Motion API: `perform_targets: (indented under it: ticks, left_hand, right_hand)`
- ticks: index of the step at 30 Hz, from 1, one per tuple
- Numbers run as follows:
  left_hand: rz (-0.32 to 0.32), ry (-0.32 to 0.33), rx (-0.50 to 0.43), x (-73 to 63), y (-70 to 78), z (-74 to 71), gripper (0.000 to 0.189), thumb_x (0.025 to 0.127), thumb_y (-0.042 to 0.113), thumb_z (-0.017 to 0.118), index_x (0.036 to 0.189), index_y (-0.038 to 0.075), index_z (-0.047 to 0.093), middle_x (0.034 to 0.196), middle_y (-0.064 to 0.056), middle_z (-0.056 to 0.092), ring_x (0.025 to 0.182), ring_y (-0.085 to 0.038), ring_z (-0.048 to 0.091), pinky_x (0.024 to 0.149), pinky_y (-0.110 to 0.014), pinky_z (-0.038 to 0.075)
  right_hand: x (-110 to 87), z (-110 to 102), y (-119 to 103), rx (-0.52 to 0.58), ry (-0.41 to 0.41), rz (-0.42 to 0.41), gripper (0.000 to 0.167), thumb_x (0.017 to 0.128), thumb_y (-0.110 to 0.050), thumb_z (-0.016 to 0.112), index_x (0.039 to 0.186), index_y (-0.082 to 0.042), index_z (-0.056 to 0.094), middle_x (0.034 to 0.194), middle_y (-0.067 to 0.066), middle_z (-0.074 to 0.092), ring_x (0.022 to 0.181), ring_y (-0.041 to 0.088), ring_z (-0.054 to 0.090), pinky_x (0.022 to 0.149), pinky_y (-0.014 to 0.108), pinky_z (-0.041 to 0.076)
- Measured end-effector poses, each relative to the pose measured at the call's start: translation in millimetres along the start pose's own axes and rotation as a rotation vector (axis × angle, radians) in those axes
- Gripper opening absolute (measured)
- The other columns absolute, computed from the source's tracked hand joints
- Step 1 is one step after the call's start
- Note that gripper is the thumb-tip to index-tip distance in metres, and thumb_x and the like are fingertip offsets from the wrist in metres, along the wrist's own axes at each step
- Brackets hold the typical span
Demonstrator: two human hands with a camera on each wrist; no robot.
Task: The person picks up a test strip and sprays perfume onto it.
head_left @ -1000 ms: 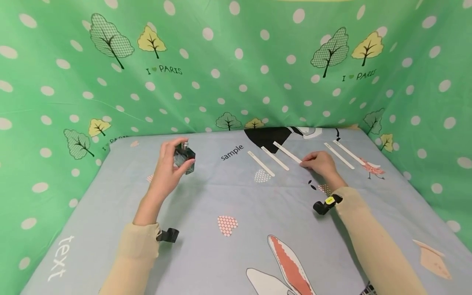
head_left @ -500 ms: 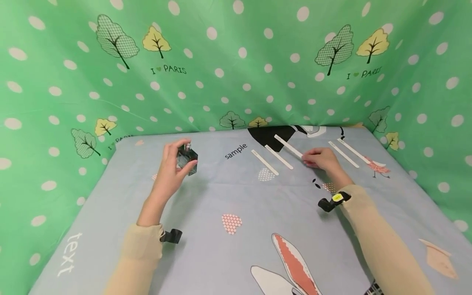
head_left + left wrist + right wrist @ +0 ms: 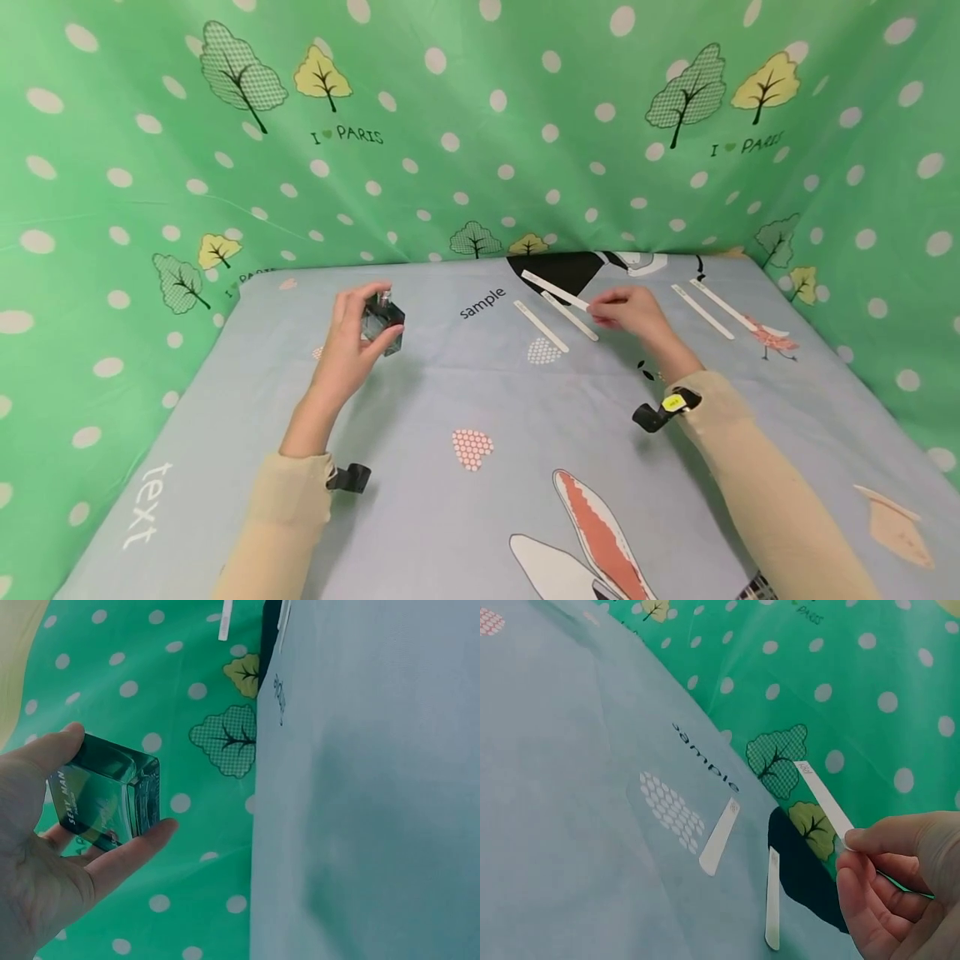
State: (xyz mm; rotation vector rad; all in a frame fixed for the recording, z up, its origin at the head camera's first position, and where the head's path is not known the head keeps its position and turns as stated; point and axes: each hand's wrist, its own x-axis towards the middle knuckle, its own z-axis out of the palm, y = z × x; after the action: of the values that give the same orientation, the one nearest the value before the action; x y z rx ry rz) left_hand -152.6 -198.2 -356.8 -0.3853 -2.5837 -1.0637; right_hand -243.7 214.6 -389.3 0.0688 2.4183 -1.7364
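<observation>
My left hand (image 3: pixel 347 342) holds a dark glass perfume bottle (image 3: pixel 385 327) above the left side of the table, thumb on one side and fingers on the other. In the left wrist view the clear, greenish bottle (image 3: pixel 105 787) carries white lettering. A narrow white paper test strip (image 3: pixel 553 290) is pinched by one end between the thumb and fingers of my right hand (image 3: pixel 637 315). Its free end, with small writing on it, points away to the upper left in the right wrist view. Beneath and left of it, two similar strips (image 3: pixel 541 326) lie on the cloth.
Two more white strips (image 3: pixel 702 312) lie to the right of my right hand. The blue-grey tablecloth (image 3: pixel 420 517) has printed hearts, words and a rabbit. A green dotted curtain (image 3: pixel 480 125) stands behind and at the sides.
My right hand has lifted the test strip off the table and moved it leftward, over the neighbouring strip. My left hand keeps the perfume bottle in about the same place.
</observation>
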Motion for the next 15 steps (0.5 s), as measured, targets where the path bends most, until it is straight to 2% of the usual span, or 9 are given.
perform_targets:
  ticks: [8, 15]
  left_hand:
    - [-0.017, -0.009, 0.002, -1.7, 3.6, 0.1, 0.059, 0.097, 0.019, 0.066, 0.148, 0.023, 0.037, 0.139, -0.019, 0.036, 0.110, -0.032, 0.053, 0.066, -0.032, 0.056]
    - [-0.020, -0.009, 0.012, -4.4, 3.1, -0.5, 0.060, 0.096, 0.020, 0.068, 0.147, 0.024, 0.038, 0.139, -0.019, 0.037, 0.109, -0.032, 0.054, 0.064, -0.027, 0.055]
  right_hand:
    - [-3.9, 7.1, -13.5, -0.065, 0.008, -0.028, 0.031, 0.091, -0.010, 0.070, 0.112, 0.012, 0.064, 0.069, -0.015, 0.064, 0.064, -0.002, 0.064, 0.067, 0.017, 0.057]
    - [-7.7, 10.9, -23.4, -0.085, -0.025, -0.045, 0.033, 0.091, -0.013, 0.072, 0.113, 0.011, 0.065, 0.071, -0.015, 0.065, 0.066, 0.000, 0.065, 0.073, 0.022, 0.059]
